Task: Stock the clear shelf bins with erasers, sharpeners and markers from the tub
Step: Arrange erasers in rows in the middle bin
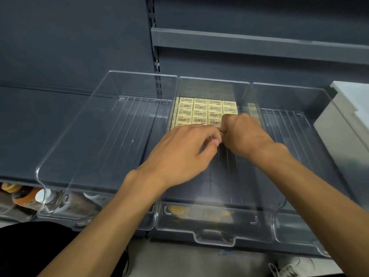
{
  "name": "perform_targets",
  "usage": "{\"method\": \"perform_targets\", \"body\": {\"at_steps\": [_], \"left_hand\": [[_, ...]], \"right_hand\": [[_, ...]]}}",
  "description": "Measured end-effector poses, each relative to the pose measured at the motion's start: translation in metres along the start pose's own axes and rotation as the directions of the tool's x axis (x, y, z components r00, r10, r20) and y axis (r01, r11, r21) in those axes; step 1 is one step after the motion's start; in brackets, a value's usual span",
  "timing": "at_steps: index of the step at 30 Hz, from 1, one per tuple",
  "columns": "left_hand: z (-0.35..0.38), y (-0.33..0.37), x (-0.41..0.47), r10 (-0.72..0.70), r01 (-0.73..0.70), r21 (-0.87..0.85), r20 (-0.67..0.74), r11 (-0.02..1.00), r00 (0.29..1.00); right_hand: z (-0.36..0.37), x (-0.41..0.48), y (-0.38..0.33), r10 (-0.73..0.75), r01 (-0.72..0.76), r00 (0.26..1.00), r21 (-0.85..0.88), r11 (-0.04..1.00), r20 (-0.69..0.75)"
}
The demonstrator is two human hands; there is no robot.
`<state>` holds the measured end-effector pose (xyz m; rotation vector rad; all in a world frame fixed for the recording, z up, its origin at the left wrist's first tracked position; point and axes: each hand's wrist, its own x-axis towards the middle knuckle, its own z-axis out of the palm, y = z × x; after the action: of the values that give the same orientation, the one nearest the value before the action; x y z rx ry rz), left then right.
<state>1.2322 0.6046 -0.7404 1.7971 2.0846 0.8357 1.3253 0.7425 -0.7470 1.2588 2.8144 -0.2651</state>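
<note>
Erasers pack the back of the middle bin, with both hands at their front row.
Past the bin's bare front floor, the left hand and right hand meet fingertip to fingertip. The right, nearer the row, curls round one of them at its right end. Whether the left's pinch holds anything I cannot tell. The block lies just beyond, toward the back wall, long axes crosswise. The tub stands at the shelf's right edge.
</note>
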Motion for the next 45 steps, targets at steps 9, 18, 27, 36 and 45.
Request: {"method": "perform_targets", "body": {"at_steps": [9, 18, 27, 36, 45], "left_hand": [[0.0, 0.003, -0.001, -0.007, 0.006, 0.054, 0.03, 0.999, 1.0], [0.002, 0.003, 0.001, -0.024, 0.018, 0.118, 0.048, 0.993, 0.999], [0.005, 0.004, 0.007, -0.073, 0.057, 0.218, 0.068, 0.974, 0.995], [0.003, 0.008, 0.008, -0.125, 0.115, 0.188, 0.044, 0.975, 0.991], [0.024, 0.072, 0.044, -0.043, 0.035, -0.052, -0.168, 0.998, 0.985]], "right_hand": [[-0.008, -0.012, -0.006, -0.102, 0.118, 0.99, -0.171, 0.978, 0.101], [-0.003, 0.001, -0.007, -0.102, 0.09, 0.994, -0.238, 0.967, -0.039], [0.0, 0.016, -0.008, -0.016, 0.011, 1.0, -0.163, 0.987, -0.027], [-0.012, -0.043, 0.002, -0.05, 0.005, 0.891, -0.1, 0.995, -0.451], [-0.054, -0.1, 0.081, 0.216, -0.088, 0.891, 0.314, 0.945, -0.399]]}}
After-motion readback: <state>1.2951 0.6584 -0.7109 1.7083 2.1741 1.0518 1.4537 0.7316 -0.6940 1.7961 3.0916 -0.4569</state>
